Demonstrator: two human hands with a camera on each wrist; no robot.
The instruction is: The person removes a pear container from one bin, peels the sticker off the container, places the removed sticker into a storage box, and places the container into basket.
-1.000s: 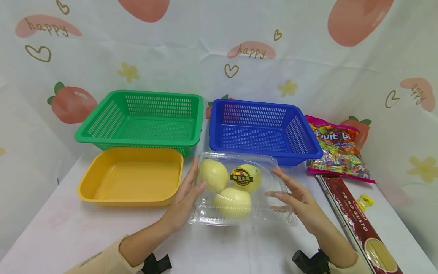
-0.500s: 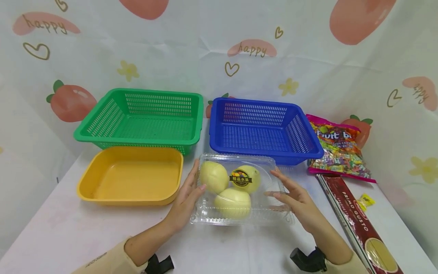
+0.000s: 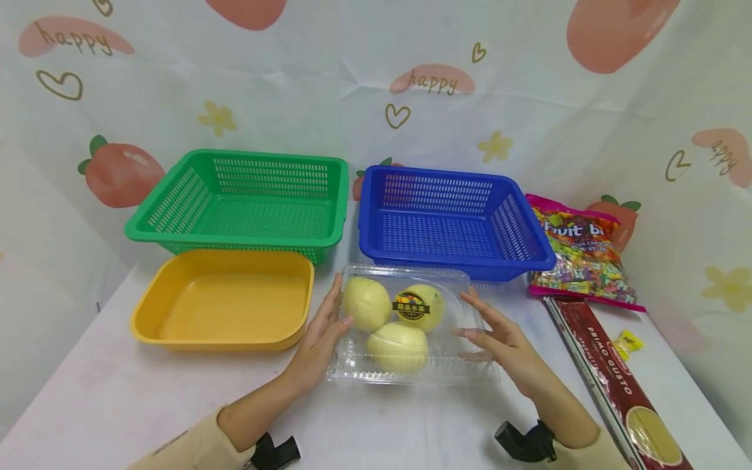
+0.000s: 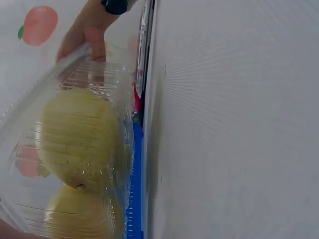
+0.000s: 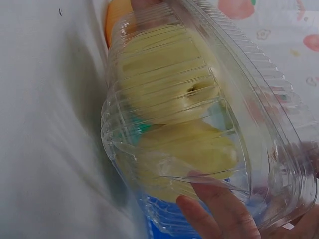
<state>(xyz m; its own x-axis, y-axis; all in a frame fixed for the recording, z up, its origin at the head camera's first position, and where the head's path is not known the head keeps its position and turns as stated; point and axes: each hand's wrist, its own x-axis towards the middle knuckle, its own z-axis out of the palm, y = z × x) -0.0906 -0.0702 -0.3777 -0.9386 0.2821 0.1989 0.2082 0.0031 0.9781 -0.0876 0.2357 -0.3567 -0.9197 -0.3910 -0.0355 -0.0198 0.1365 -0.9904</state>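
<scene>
A clear plastic clamshell fruit box (image 3: 449,365) stands tilted at the middle of the table in the head view. Inside it sit three pale yellow-green round fruits (image 3: 398,347), and its lid bears a dark label (image 3: 411,305) with Chinese characters. My left hand (image 3: 317,343) holds the box by its left side, the thumb towards the front. My right hand (image 3: 508,343) grips the opposite side; part of its fingers shows through the plastic. In the right wrist view, fingers of the right hand (image 5: 219,211) press the ribbed wall beside the fruits.
A yellow tray (image 3: 223,339) stands left of the box, in front of a green basket (image 3: 235,245). Behind the box is a blue basket (image 3: 452,261). At right lie a candy bag (image 3: 581,251), a spaghetti pack (image 3: 617,385) and a small yellow-wrapped sweet (image 3: 627,343).
The right hand and the box's right edge have shifted slightly left. The box sits a little further from the blue basket. Both hands keep hold of it.
</scene>
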